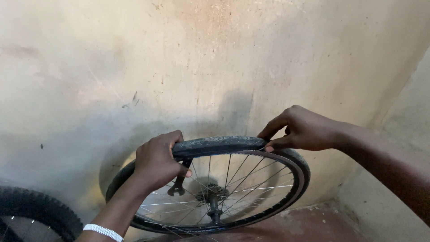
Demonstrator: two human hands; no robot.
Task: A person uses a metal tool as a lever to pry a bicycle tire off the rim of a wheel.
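Levering the black rubber tyre (215, 145) at the spoked metal bicycle wheel's (251, 188) rim appears underway. Tyre and dark metal lever (179, 181) are gripped by the left hand (156, 163); the bead is pinched by the right hand (304, 130). Further prying seems needed.

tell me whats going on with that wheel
A person holds a spoked bicycle wheel up near a stained wall. The left hand grips the black tyre at the top together with a small metal spanner that hangs down over the spokes. The right hand pinches the tyre's edge at the rim, further along. Part of a second, knobbly tyre shows at the lower left.
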